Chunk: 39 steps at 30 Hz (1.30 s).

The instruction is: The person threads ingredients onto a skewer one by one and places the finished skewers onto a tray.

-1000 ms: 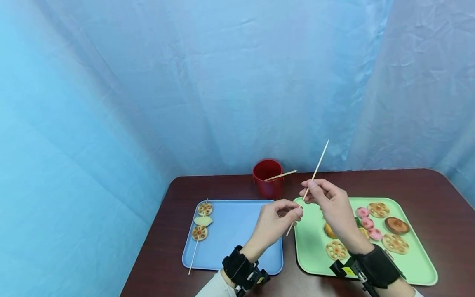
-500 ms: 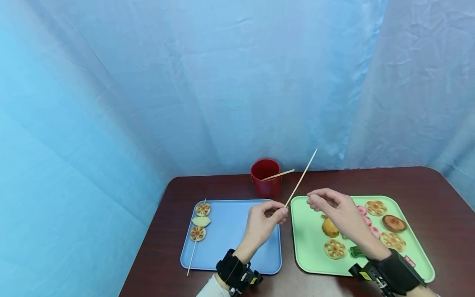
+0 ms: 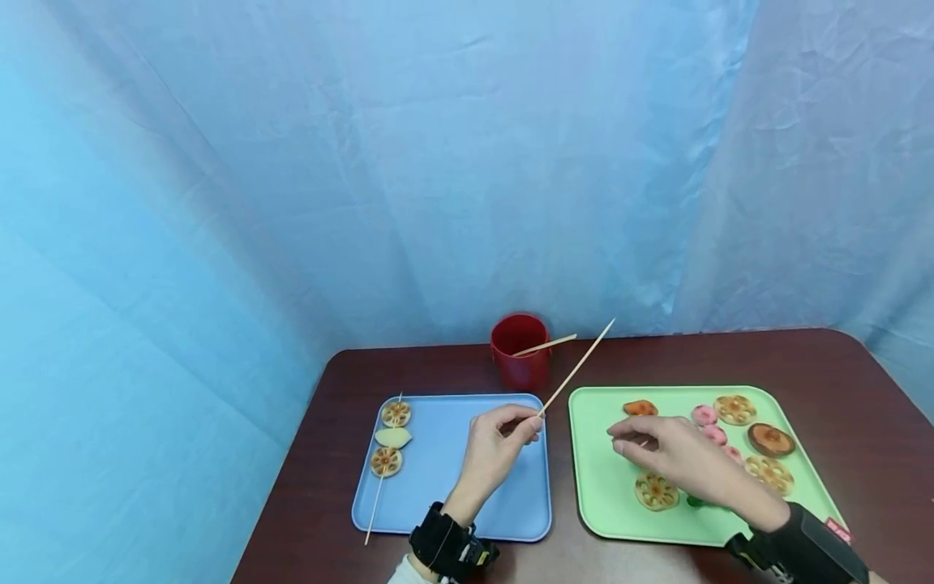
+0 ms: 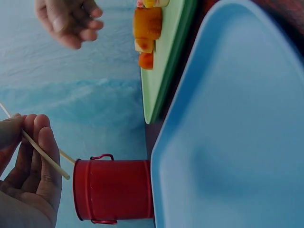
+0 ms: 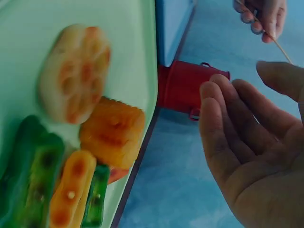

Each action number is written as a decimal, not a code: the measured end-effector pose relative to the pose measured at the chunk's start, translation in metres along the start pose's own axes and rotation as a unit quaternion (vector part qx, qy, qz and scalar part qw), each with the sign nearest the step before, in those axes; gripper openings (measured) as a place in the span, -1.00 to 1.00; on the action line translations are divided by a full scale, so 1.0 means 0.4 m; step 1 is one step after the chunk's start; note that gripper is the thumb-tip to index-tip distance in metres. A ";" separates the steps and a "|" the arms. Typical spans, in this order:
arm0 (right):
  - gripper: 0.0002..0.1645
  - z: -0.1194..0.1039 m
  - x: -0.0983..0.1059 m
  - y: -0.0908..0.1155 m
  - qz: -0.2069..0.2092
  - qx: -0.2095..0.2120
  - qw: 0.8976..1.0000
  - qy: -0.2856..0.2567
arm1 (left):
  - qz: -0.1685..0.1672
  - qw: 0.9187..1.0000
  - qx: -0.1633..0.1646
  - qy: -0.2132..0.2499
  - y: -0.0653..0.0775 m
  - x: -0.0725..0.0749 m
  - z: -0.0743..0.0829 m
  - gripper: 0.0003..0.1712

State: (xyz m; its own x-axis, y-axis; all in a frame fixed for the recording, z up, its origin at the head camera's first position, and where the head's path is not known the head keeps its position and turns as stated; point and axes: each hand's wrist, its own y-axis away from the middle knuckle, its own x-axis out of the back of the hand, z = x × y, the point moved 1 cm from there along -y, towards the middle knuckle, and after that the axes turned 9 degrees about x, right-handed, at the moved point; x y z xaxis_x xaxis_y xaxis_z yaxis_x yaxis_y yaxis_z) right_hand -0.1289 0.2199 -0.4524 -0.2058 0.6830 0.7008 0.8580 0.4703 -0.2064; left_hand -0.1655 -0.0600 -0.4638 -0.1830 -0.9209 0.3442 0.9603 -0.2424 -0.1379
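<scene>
A bamboo skewer point(image 3: 576, 369) slants up and to the right from my left hand point(image 3: 494, 450), pinched near its blunt lower end between thumb and fingers. That hand is over the right part of the blue tray point(image 3: 474, 478), and the skewer is bare. Above the green tray point(image 3: 606, 495), my right hand point(image 3: 679, 454) holds nothing, its fingers loosely bent. Close by it in the right wrist view are a lotus root slice point(image 5: 78, 76), a ridged orange-brown block point(image 5: 114, 133) and green pieces point(image 5: 31, 175). My right hand hides part of the food in the head view.
A red bucket point(image 3: 520, 365) stands behind the trays with a stick point(image 3: 547, 346) leaning in it. On the blue tray's left lies a loaded skewer point(image 3: 375, 503) with two lotus slices and a pale piece. Pink pieces point(image 3: 704, 415) and a brown-topped round point(image 3: 771, 440) are on the green tray.
My right hand has let go of the skewer and moved down over the green tray. My left hand has moved left with the skewer, which now leans lower to the right.
</scene>
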 end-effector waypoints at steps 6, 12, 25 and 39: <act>-0.72 0.023 -0.008 0.028 -0.061 0.041 0.997 0.033 | 0.008 1.000 0.003 0.002 0.007 0.010 -0.014 -0.80; -0.76 0.037 -0.023 0.049 -0.091 0.085 0.989 0.080 | 0.015 1.000 0.016 0.011 0.010 0.023 -0.024 -0.81; -0.73 0.064 -0.048 0.079 -0.102 0.141 0.972 0.157 | 0.029 0.999 0.031 0.019 0.015 0.026 -0.035 -0.85; -0.60 0.078 -0.071 0.093 -0.065 0.192 0.951 0.234 | 0.038 0.999 0.032 0.011 0.021 0.024 -0.051 -0.84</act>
State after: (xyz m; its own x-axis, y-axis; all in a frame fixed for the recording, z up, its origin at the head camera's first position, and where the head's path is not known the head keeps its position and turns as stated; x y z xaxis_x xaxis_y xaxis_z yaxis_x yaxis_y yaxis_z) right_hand -0.1056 0.2354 -0.5013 0.0101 0.3235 0.9462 0.5856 0.7651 -0.2678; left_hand -0.1634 -0.0771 -0.4807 -0.1124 -0.9425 0.3146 0.9830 -0.1517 -0.1034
